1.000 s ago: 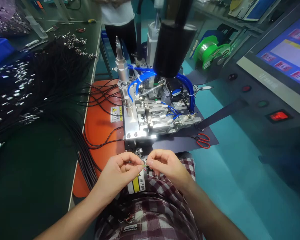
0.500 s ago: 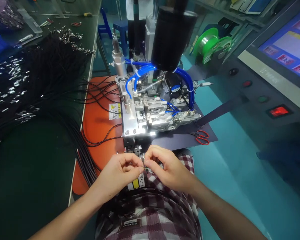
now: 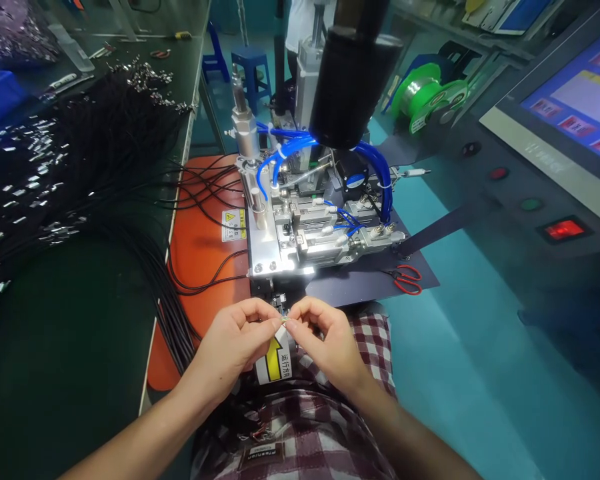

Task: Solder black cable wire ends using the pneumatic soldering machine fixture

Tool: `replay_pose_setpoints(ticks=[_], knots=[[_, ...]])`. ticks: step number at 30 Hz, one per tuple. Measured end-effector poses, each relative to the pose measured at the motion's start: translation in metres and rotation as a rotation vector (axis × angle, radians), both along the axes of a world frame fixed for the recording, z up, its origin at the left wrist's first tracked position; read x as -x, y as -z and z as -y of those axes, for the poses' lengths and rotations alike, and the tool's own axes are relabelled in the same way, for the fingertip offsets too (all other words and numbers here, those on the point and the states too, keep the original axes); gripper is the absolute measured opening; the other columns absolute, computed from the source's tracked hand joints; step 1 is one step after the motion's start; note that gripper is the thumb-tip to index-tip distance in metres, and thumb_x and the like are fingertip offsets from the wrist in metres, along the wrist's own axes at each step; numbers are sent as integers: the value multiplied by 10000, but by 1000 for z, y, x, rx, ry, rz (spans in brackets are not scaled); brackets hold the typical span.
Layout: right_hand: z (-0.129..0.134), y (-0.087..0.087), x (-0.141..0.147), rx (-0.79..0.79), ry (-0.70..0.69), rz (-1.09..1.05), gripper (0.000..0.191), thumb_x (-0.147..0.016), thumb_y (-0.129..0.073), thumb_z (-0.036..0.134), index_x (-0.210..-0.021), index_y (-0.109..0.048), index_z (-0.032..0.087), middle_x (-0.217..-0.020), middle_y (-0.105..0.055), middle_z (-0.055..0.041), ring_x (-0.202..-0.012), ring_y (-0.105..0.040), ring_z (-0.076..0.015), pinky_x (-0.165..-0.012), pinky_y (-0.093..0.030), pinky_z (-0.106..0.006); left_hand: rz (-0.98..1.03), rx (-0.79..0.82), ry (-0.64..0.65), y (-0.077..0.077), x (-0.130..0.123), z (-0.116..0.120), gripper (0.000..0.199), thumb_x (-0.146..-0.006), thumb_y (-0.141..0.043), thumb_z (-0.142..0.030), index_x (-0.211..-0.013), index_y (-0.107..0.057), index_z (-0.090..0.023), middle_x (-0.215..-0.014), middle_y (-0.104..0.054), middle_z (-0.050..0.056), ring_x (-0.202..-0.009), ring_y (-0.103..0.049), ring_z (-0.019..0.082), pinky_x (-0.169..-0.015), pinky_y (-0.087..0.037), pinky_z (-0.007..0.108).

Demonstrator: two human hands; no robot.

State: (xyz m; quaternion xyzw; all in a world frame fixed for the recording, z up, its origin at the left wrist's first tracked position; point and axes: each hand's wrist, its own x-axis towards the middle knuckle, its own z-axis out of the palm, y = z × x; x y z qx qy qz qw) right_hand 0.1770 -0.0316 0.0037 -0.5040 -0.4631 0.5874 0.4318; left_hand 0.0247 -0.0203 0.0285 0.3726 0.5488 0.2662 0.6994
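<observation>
Low in the centre, my left hand (image 3: pixel 237 337) and my right hand (image 3: pixel 327 340) meet fingertip to fingertip, each in a pinch. Between the fingertips shows a tiny greenish piece (image 3: pixel 284 319), too small to name. The hands are over a white label with a yellow arrow (image 3: pixel 274 360), in front of the metal machine (image 3: pixel 300 247) with blue tubes (image 3: pixel 380 167). Black cables (image 3: pixel 173 327) run beside my left hand across the orange board (image 3: pixel 205 247).
Red-handled scissors (image 3: pixel 409 280) lie on the dark plate right of the machine. A control panel (image 3: pixel 545 167) stands at the right, a green spool (image 3: pixel 417 97) behind. Bundled cables with metal ends (image 3: pixel 95 127) cover the left table. A person in white (image 3: pixel 296 27) is at the back.
The fingertips of both hands have come together, and the greenish piece shows more clearly between them. The whole view has shifted slightly, and the person at the back appears farther right.
</observation>
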Motion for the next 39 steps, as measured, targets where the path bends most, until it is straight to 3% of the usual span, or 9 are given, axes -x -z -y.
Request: replay_pose_setpoints(ticks=[8, 14, 20, 24, 31, 35, 39], knots=[[1, 6, 7, 143, 38, -204, 143, -756, -627, 276, -703, -554, 164, -595, -478, 42, -490, -372, -78, -466, -314, -215, -13, -20, -45, 3, -3, 2, 152, -794, -606, -297, -750, -563, -157, -443, -326, -94, -416, -221, 46, -401, -141, 186], [6, 14, 10, 124, 75, -276, 126, -792, -619, 268, -736, -560, 171, -568, -468, 57, -482, -383, -68, -463, -319, -198, 12, -9, -95, 5, -4, 4, 165, -790, -613, -310, -766, -571, -152, -438, -326, -96, -415, -210, 44, -410, -134, 189], [9, 13, 16, 152, 64, -265, 142, -824, -574, 289, -755, -522, 176, -504, -447, 72, -453, -387, -70, -455, -321, -198, 14, -7, -114, 6, -6, 4, 176, -783, -620, -312, -760, -585, -141, -427, -347, -93, -416, -223, 41, -424, -158, 185], [13, 11, 19, 89, 131, -154, 126, -827, -566, 261, -749, -524, 172, -566, -458, 56, -501, -403, -76, -481, -343, -202, 35, 4, -121, 4, -7, 5, 192, -781, -626, -327, -763, -584, -141, -428, -362, -91, -417, -226, 41, -420, -151, 182], [10, 13, 10, 91, 150, -147, 110, -822, -580, 282, -817, -592, 173, -593, -517, 35, -496, -440, -89, -469, -366, -210, 35, 0, -122, 4, -7, 4, 201, -791, -622, -327, -747, -579, -136, -406, -346, -100, -407, -211, 34, -430, -157, 181], [10, 10, 10, 2, 153, -2, 77, -806, -606, 255, -821, -634, 184, -723, -601, -8, -552, -489, -108, -507, -403, -234, 23, -6, -117, 5, -7, 3, 197, -785, -630, -328, -758, -578, -140, -425, -338, -101, -412, -219, 37, -420, -152, 179], [10, 6, 11, -249, 181, 220, 77, -809, -589, 167, -748, -627, 191, -713, -589, -3, -622, -513, -126, -585, -407, -256, -3, -16, -92, 4, -6, 4, 191, -791, -620, -322, -745, -568, -143, -445, -343, -95, -418, -234, 39, -412, -150, 175]])
